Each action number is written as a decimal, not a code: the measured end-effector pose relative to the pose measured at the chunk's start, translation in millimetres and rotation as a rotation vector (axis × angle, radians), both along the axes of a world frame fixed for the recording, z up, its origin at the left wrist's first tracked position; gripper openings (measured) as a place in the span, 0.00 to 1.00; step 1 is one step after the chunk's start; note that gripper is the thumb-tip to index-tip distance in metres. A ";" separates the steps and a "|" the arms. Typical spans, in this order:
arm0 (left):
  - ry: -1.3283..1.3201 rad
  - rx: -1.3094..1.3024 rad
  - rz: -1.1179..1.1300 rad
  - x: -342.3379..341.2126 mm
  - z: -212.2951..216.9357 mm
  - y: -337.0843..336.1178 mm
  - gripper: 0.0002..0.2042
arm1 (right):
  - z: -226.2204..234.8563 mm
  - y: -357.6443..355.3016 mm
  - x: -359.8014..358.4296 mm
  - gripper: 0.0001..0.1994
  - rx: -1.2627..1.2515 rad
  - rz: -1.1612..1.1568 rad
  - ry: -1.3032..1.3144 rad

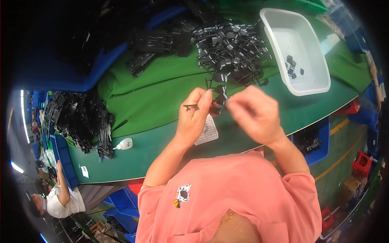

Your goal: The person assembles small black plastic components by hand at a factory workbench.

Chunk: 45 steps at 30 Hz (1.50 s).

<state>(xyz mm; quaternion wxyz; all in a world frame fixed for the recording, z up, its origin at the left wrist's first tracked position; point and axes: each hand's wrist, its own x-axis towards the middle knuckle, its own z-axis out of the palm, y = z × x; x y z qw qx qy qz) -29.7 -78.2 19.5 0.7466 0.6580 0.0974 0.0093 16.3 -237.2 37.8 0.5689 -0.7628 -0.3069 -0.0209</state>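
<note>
Closed around a thin black plastic part (190,107), my left hand (192,119) is over the near side of the table; one end of the part sticks out beside the fingers. My right hand (259,115) is just to its right, fingers curled together and blurred at the tips, so what they hold cannot be made out. Between the hands shows a small red and black object (216,108), partly hidden. A white printed sheet (207,131) lies below it. Beyond the hands is a heap of small black plastic parts (229,50), with a few loose ones trailing toward me.
A white tub (289,83) with several small black pieces stands at the right. Black parts (79,119) are piled at the left, near a white dropper bottle (125,143). Green cloth (142,99) partly covers the table (156,139). Another person (67,200) is at lower left.
</note>
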 end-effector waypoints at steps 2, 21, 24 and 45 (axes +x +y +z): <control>-0.009 0.006 -0.019 -4.7 1.3 0.2 0.12 | 0.9 -4.6 4.5 0.07 0.150 -0.045 0.457; 0.055 0.040 -0.381 -39.7 9.3 8.0 0.14 | -11.9 -0.8 -7.6 0.12 0.189 0.520 1.071; 0.226 -0.120 -0.428 -52.4 11.0 6.4 0.20 | -21.8 -2.5 -25.1 0.11 0.326 0.616 1.299; 0.309 -0.259 -0.320 -70.5 9.9 14.7 0.19 | -34.4 -1.4 -39.0 0.08 0.534 0.520 1.405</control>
